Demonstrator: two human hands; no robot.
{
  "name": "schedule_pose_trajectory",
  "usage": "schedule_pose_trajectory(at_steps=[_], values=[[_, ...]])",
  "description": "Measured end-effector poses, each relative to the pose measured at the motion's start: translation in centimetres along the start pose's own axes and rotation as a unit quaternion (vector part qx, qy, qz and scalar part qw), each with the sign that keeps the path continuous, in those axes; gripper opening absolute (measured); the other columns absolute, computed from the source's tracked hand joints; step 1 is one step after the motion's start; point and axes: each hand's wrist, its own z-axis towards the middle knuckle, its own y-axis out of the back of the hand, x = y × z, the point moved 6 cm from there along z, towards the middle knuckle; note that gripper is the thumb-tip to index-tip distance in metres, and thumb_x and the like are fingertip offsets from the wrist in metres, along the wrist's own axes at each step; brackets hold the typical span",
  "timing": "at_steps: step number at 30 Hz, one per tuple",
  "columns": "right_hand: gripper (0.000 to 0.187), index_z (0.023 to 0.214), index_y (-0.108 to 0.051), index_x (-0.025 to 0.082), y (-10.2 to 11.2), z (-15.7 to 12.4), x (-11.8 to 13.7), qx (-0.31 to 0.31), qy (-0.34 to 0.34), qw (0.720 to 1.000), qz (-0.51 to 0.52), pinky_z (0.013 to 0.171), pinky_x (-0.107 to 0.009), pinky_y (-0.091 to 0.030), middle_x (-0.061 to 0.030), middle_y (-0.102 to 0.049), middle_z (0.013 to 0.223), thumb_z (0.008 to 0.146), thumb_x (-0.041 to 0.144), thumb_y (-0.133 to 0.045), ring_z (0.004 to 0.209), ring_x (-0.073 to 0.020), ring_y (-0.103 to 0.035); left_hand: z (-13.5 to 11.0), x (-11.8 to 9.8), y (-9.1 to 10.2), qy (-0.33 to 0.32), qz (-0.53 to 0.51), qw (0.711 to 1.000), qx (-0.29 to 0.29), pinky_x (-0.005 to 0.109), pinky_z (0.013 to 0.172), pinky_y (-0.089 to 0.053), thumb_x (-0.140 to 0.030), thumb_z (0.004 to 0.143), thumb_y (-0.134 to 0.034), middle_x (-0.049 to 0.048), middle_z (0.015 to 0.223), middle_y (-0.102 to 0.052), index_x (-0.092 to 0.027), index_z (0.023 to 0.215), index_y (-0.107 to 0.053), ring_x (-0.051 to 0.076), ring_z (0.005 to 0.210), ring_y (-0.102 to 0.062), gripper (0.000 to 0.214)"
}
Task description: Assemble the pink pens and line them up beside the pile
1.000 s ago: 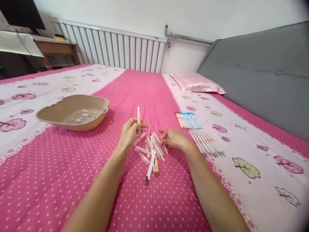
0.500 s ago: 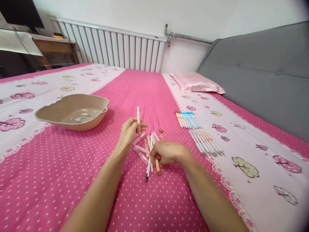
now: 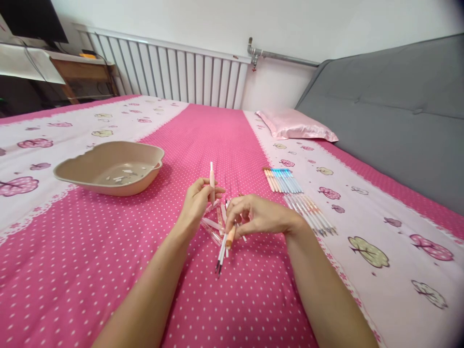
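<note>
My left hand pinches a pale pink pen barrel upright, a thin white end showing at its top. To its right, my right hand is closed on a light orange pen part with a brown end, pointing down toward me. Under and between both hands lies a loose pile of clear pink pen parts. Several white pen refills with dark tips stick out of the pile toward me; whether my right fingers touch them I cannot tell. My right hand covers part of the pile.
Orange and blue pen parts lie in a neat row at right, above a row of clear pen parts. A beige basin with small white scraps stands at left. Farther off are a pink pillow and a grey headboard.
My right hand has lifted slightly and tilted the orange part, whose brown end has moved up and left. My left hand has shifted a little right with the pink barrel.
</note>
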Motion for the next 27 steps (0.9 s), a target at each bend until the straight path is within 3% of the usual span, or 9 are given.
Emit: schedule_pose_trajectory(at_steps=[3,6,10,13,17,27], values=[[0.011,0.081,-0.069,0.021,1.8,-0.5,0.0,-0.120,0.007,0.986,0.119,0.068,-0.027,-0.045,0.0001,-0.065,0.079,0.071,0.026,-0.070,0.074,-0.0121,-0.057,-0.1,0.2,-0.6,-0.007,0.009,1.000,0.024,0.029,0.067,-0.046,-0.018,0.072,-0.048,0.0040,0.072,-0.065,-0.013,0.084,-0.054,0.015,0.067,-0.060,0.015],[0.013,0.080,-0.067,0.020,3.4,-0.8,-0.8,-0.259,0.009,0.944,0.203,0.068,-0.028,-0.046,0.0010,-0.065,0.079,0.070,0.027,-0.071,0.071,-0.0112,-0.058,-0.4,0.2,-1.6,-0.025,0.035,0.997,0.068,0.029,0.067,-0.045,-0.018,0.074,-0.048,0.0043,0.075,-0.065,-0.013,0.085,-0.054,0.014,0.068,-0.059,0.013],[0.022,0.090,-0.065,0.020,5.0,-1.7,-1.5,-0.429,0.007,0.877,0.216,0.057,-0.024,-0.044,-0.0003,-0.066,0.080,0.070,0.028,-0.070,0.070,-0.0114,-0.059,-1.1,0.0,-3.0,-0.037,0.054,0.987,0.147,0.030,0.069,-0.045,-0.020,0.078,-0.047,0.0081,0.084,-0.067,-0.013,0.089,-0.052,0.016,0.074,-0.061,0.014],[0.027,0.095,-0.063,0.019,5.7,-2.5,-1.7,-0.513,-0.015,0.832,0.209,0.055,-0.024,-0.044,-0.0020,-0.066,0.081,0.071,0.029,-0.069,0.074,-0.0134,-0.061,-1.6,-0.2,-3.7,-0.048,0.074,0.979,0.183,0.029,0.068,-0.045,-0.017,0.078,-0.047,0.0098,0.091,-0.067,-0.012,0.088,-0.053,0.016,0.075,-0.061,0.013],[0.028,0.096,-0.062,0.019,6.0,-3.1,-1.8,-0.555,-0.035,0.805,0.205,0.055,-0.024,-0.045,-0.0024,-0.067,0.083,0.071,0.032,-0.067,0.076,-0.0141,-0.063,-2.1,-0.3,-4.3,-0.043,0.082,0.970,0.223,0.030,0.070,-0.046,-0.017,0.078,-0.045,0.0114,0.093,-0.065,-0.011,0.092,-0.052,0.016,0.077,-0.061,0.016],[0.029,0.095,-0.064,0.018,5.7,-2.6,-2.4,-0.525,-0.053,0.824,0.206,0.053,-0.024,-0.043,-0.0029,-0.067,0.079,0.070,0.033,-0.068,0.073,-0.0143,-0.062,-2.2,0.2,-4.6,-0.039,0.093,0.963,0.249,0.031,0.069,-0.045,-0.020,0.078,-0.046,0.0100,0.089,-0.064,-0.012,0.092,-0.051,0.017,0.076,-0.062,0.017]])
